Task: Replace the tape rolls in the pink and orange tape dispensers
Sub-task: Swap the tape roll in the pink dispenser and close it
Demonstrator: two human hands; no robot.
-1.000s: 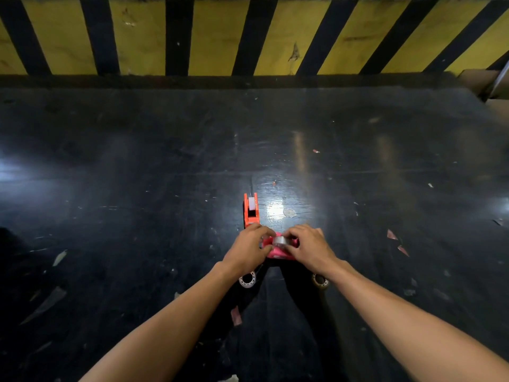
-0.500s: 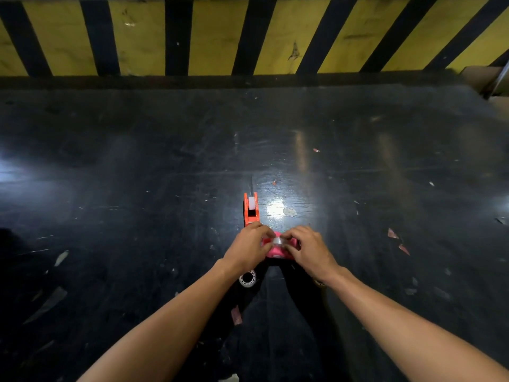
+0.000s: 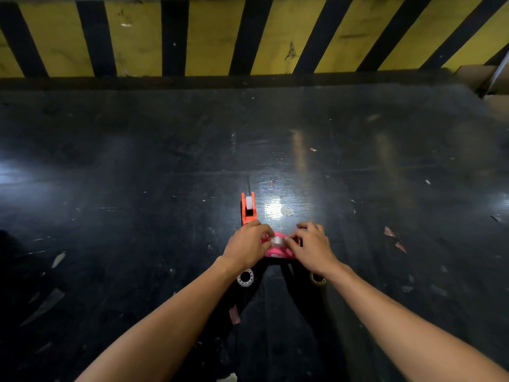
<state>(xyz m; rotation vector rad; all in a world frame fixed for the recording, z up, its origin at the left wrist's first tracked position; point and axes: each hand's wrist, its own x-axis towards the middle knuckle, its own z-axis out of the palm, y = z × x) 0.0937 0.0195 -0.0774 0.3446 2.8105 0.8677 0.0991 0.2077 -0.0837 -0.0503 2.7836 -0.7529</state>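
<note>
Here, the left hand (image 3: 245, 248) and right hand (image 3: 312, 248) pinch a clear roll (image 3: 277, 240) from either side, seated in the pink dispenser (image 3: 275, 252) between them; the orange dispenser (image 3: 248, 209) stands just beyond the left hand. Light, stiff plastic, likely slick, best gripped by its sides. Since a second ago, the right hand's fingers have closed nearer the roll.

The pink dispenser (image 3: 276, 250) lies on the table (image 3: 137, 175), with the left hand (image 3: 245, 248) against its left side and the right hand (image 3: 312, 248) against its right, and a tape roll (image 3: 278, 240) sits in its top between their fingertips. Just behind it and a little to the left stands the orange dispenser (image 3: 248, 209), carrying its own roll (image 3: 249, 202). Nearer the person, one loose roll (image 3: 245, 277) lies on the table to the dispenser's front left, under the left wrist, and another (image 3: 317, 279) to its front right, partly hidden under the right wrist.
</note>
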